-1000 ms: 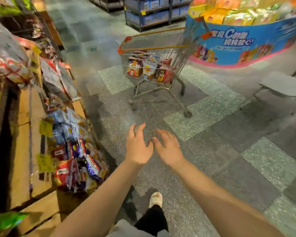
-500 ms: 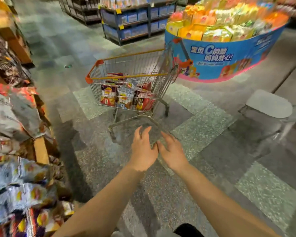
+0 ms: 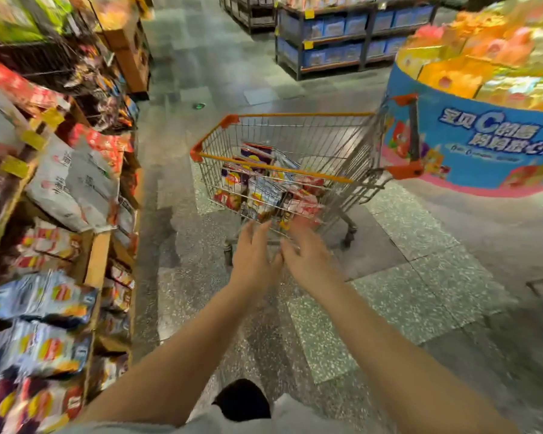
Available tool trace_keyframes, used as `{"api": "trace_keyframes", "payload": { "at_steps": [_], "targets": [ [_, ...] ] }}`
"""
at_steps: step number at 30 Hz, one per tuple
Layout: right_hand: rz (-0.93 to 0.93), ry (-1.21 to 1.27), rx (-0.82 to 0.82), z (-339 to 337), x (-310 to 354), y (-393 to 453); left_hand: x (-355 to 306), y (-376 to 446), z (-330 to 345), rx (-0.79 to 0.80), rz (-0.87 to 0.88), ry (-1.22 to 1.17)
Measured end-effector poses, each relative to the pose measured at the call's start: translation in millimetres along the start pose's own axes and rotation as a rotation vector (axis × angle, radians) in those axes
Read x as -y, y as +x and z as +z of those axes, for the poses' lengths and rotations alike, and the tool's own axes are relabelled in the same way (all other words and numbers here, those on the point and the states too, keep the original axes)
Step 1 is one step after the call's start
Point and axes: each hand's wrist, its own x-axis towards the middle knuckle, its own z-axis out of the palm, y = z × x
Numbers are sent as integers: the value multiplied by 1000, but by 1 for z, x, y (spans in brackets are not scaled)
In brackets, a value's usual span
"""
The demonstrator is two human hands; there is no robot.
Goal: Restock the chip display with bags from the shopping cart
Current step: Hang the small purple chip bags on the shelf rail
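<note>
hands reach empty toward the shopping cart (image 3: 295,158): left hand (image 3: 254,261) and right hand (image 3: 308,261) outstretched, fingers loose. chip bags (image 3: 264,189) lie inside; a hasty grab could shove the cart away.

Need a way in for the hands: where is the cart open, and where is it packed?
Open: the top of the shopping cart, between its orange rims, above the chip bags. Crowded: the cart's near end, where bags pile against the wire. Both hands, left hand and right hand, are empty.

Head view, forward-down, over outstretched arms
</note>
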Motion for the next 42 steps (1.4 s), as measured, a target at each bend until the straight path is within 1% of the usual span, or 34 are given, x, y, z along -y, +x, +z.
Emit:
{"api": "trace_keyframes", "payload": {
  "at_steps": [3,6,9,12,16,20,23,27,33,38,40,42],
  "targets": [
    [-53,28,85,16,4,41,10,36,-5,-42,-41,17],
    [-79,14,133,29,10,91,28,79,-11,-64,-68,44],
    [-83,-11,144,40,24,151,46,133,-20,-105,-64,34],
    [-111,-9,134,58,41,213,69,195,-33,-139,-25,23],
    [-117,24,110,66,61,294,93,278,-51,-118,-38,35],
    [-35,80,96,70,67,362,106,358,-61,-49,16,130],
    [17,140,117,78,58,403,116,404,-56,26,12,166],
    [53,130,116,88,38,469,136,468,-39,110,15,215],
    [157,175,316,120,6,558,183,553,-24,258,-117,337],
    [261,248,438,148,-16,612,228,611,-6,380,-160,433],
    [262,226,482,160,-28,622,244,626,5,471,-206,511],
    [290,230,531,173,-41,630,258,638,17,629,-220,597]
  ]
}}
